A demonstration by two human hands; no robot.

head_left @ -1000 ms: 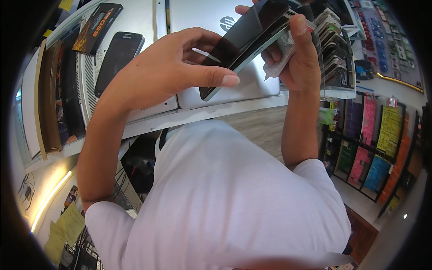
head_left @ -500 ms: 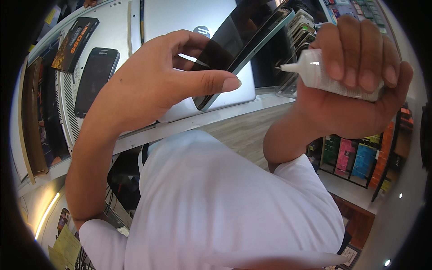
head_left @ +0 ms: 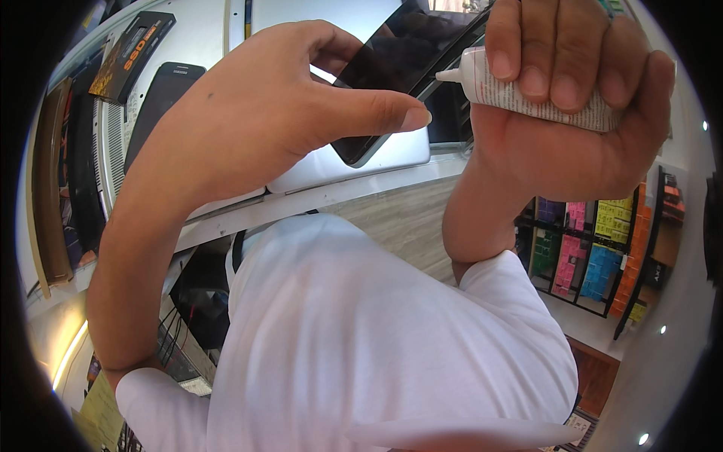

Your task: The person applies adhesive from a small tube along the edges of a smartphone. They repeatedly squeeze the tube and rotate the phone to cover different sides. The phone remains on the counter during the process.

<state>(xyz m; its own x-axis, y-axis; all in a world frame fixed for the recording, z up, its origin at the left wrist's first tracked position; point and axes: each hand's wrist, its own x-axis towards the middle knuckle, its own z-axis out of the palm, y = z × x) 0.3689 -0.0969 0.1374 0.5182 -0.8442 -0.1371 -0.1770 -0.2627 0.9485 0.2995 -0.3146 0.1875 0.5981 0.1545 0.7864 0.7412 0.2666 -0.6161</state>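
Note:
My left hand point(head_left: 279, 105) grips a dark smartphone point(head_left: 410, 38), held tilted above a silver laptop lid. The thumb lies along the phone's near side, while the other fingers pass partly out of sight behind it. In my right hand point(head_left: 566, 60) is a white glue tube point(head_left: 550, 111), with the fingers folded over its top and the thumb at its rear end. Its thin nozzle points left toward the long edge of the phone; whether the tip touches that edge, I cannot tell.
Beneath the phone lies the silver laptop point(head_left: 290, 19). Left of it, a second dark phone point(head_left: 167, 94) and a black-and-orange box point(head_left: 135, 56) rest on a pale vented casing point(head_left: 202, 26). A rack of colourful packages point(head_left: 580, 264) stands at the right, beyond the wooden floor point(head_left: 407, 211).
My right hand has moved left and up, bringing the tube's nozzle close to the phone's edge. My left hand keeps its hold, and the view has shifted slightly.

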